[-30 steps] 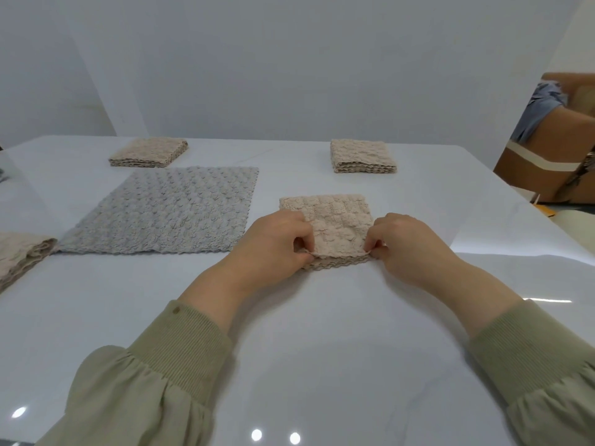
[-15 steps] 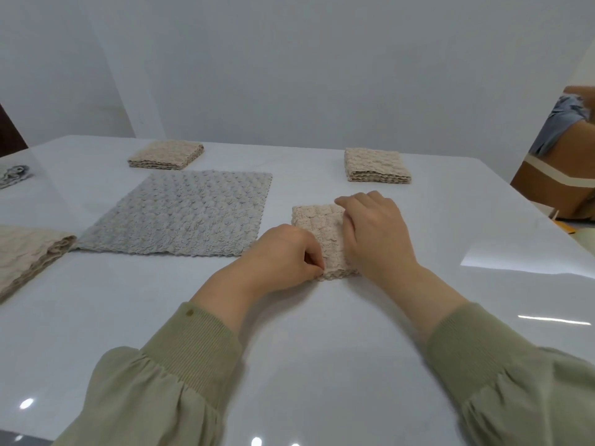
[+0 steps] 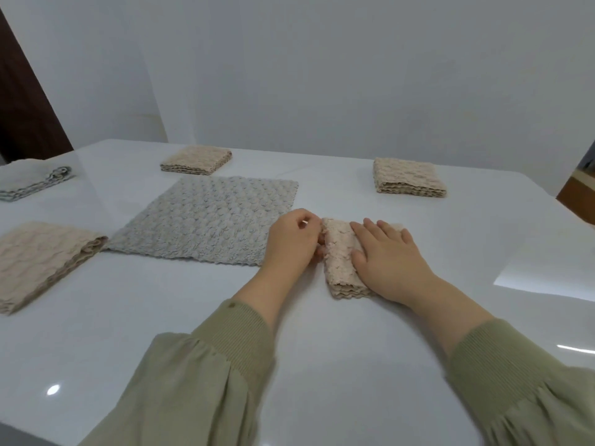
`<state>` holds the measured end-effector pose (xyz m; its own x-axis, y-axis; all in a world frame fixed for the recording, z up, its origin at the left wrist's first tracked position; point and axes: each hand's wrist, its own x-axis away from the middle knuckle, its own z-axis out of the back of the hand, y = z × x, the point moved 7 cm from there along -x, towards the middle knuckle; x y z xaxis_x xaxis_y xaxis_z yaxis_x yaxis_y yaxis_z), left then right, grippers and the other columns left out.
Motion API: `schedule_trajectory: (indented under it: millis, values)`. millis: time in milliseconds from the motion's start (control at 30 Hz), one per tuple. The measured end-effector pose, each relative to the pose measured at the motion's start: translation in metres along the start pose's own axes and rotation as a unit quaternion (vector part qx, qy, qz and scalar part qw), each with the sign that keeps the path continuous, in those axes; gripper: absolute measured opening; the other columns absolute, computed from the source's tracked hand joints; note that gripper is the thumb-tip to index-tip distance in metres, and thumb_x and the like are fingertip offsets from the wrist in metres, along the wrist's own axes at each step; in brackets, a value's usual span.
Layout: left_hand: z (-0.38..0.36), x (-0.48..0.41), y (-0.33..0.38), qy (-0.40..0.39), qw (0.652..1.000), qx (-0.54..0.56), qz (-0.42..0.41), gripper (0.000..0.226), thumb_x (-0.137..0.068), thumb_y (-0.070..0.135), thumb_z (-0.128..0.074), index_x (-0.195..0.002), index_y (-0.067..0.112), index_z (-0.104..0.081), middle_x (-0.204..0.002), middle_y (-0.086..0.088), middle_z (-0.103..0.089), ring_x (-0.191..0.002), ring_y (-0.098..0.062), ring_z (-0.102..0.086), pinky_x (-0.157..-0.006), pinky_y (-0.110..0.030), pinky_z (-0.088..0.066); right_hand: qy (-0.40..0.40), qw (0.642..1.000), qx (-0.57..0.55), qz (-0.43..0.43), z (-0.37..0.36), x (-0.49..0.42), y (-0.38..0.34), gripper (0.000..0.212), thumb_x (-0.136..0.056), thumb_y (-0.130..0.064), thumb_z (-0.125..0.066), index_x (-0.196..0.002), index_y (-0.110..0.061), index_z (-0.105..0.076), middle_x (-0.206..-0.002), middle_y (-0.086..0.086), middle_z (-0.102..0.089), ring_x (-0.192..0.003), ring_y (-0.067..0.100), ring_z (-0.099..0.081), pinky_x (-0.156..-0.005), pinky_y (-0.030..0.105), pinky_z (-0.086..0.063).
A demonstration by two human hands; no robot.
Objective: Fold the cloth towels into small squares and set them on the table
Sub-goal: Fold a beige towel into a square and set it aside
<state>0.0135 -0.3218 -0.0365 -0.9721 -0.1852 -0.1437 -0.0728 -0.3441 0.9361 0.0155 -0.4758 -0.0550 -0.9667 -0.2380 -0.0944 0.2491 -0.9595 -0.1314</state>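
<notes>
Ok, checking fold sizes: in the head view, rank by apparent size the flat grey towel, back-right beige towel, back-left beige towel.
1. flat grey towel: clearly largest.
2. back-right beige towel and back-left beige towel: look alike, not ranked.

Four folded beige towels are lying here: upper-middle towel point(image 3: 196, 159), upper-right towel point(image 3: 409, 181), left-edge towel point(image 3: 38, 262), centre towel point(image 3: 339, 252). Two grey towels are lying too: spread grey towel point(image 3: 206, 217), upper-left grey towel point(image 3: 32, 183).

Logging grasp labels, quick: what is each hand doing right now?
Left hand: fingers curled, pinching the left edge of the folded beige towel.
Right hand: open, pressing flat on that towel.
</notes>
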Motion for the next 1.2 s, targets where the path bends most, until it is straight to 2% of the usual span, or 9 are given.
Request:
schedule_trajectory:
  millis: [200, 367, 500, 600, 733, 800, 900, 1067, 1200]
  values:
    - [-0.008, -0.014, -0.010, 0.051, 0.994, 0.048, 0.081, 0.039, -0.065, 0.049, -0.060, -0.097, 0.027, -0.066, -0.094, 0.001, -0.070, -0.083, -0.020, -0.068, -0.081, -0.042, -0.056, 0.002, 1.000, -0.003, 0.002, 0.001, 0.001, -0.002, 0.055, -0.099, -0.038, -0.023, -0.150, -0.025, -0.011, -0.159, -0.001, -0.008, -0.146, 0.019, -0.005, -0.117, 0.045, -0.001]
    - [-0.011, -0.020, -0.012, 0.085, 0.991, 0.050, 0.089, 0.036, -0.075, 0.019, -0.071, -0.110, 0.022, -0.064, -0.104, -0.003, -0.068, -0.080, -0.013, -0.066, -0.078, -0.028, -0.053, -0.007, 1.000, 0.010, -0.002, 0.000, 0.003, -0.003, 0.054, -0.098, -0.039, -0.020, -0.150, -0.027, -0.009, -0.159, -0.003, -0.004, -0.146, 0.018, 0.000, -0.114, 0.053, 0.004]
    - [-0.007, -0.025, -0.020, 0.100, 0.986, 0.088, 0.104, 0.058, -0.073, 0.007, -0.074, -0.127, 0.016, -0.056, -0.129, -0.005, -0.056, -0.110, -0.021, -0.058, -0.097, -0.037, -0.048, -0.012, 0.999, -0.001, -0.034, 0.002, 0.004, 0.002, 0.056, -0.097, -0.045, -0.020, -0.150, -0.032, -0.006, -0.159, -0.003, -0.002, -0.146, 0.019, 0.000, -0.112, 0.058, 0.002]
    - [-0.008, -0.028, -0.025, 0.064, 0.981, 0.125, 0.133, 0.069, -0.073, 0.001, -0.072, -0.136, 0.012, -0.047, -0.123, -0.013, -0.059, -0.093, -0.025, -0.065, -0.082, -0.036, -0.055, -0.018, 0.999, -0.001, -0.050, 0.001, 0.005, 0.005, 0.058, -0.096, -0.048, -0.020, -0.150, -0.032, -0.005, -0.160, -0.002, -0.001, -0.146, 0.019, -0.001, -0.112, 0.060, -0.003]
    - [-0.016, -0.025, -0.017, -0.025, 0.977, 0.106, 0.184, 0.046, -0.088, 0.014, -0.056, -0.131, 0.000, -0.046, -0.071, -0.010, -0.060, -0.043, -0.016, -0.054, -0.043, -0.023, -0.047, -0.007, 0.999, 0.002, -0.039, 0.001, 0.006, 0.003, 0.058, -0.096, -0.047, -0.021, -0.150, -0.029, -0.007, -0.159, -0.001, -0.003, -0.146, 0.019, -0.002, -0.113, 0.058, -0.006]
    - [-0.022, -0.026, -0.013, -0.033, 0.983, 0.075, 0.164, 0.055, -0.084, 0.026, -0.062, -0.132, 0.002, -0.047, -0.086, -0.009, -0.067, -0.061, -0.018, -0.066, -0.055, -0.026, -0.053, -0.003, 0.999, 0.008, -0.033, 0.001, 0.006, 0.002, 0.058, -0.097, -0.046, -0.021, -0.150, -0.028, -0.008, -0.159, -0.001, -0.004, -0.146, 0.020, -0.003, -0.113, 0.056, -0.006]
    - [-0.027, -0.028, -0.016, -0.009, 0.987, 0.071, 0.146, 0.068, -0.074, 0.025, -0.073, -0.135, 0.010, -0.047, -0.126, -0.011, -0.059, -0.111, -0.025, -0.059, -0.095, -0.039, -0.049, 0.001, 1.000, 0.019, -0.025, 0.000, 0.006, 0.001, 0.058, -0.097, -0.046, -0.020, -0.150, -0.026, -0.009, -0.159, -0.001, -0.005, -0.146, 0.021, -0.004, -0.113, 0.055, -0.006]
    - [-0.027, -0.030, -0.027, 0.023, 0.969, 0.184, 0.162, 0.066, -0.076, 0.001, -0.070, -0.137, 0.011, -0.046, -0.138, -0.010, -0.050, -0.121, -0.025, -0.052, -0.100, -0.030, -0.043, -0.008, 1.000, 0.007, -0.029, 0.000, 0.005, 0.002, 0.059, -0.096, -0.048, -0.019, -0.150, -0.030, -0.003, -0.159, -0.002, -0.002, -0.146, 0.018, -0.002, -0.114, 0.055, -0.005]
    - [-0.020, -0.024, -0.020, 0.060, 0.985, 0.115, 0.113, 0.074, -0.078, 0.001, -0.070, -0.143, 0.015, -0.036, -0.143, -0.004, -0.045, -0.128, -0.022, -0.046, -0.104, -0.034, -0.041, -0.012, 0.998, -0.006, -0.056, -0.001, 0.005, 0.006, 0.062, -0.095, -0.051, -0.021, -0.150, -0.028, -0.004, -0.160, 0.000, 0.001, -0.146, 0.017, 0.000, -0.114, 0.056, -0.005]
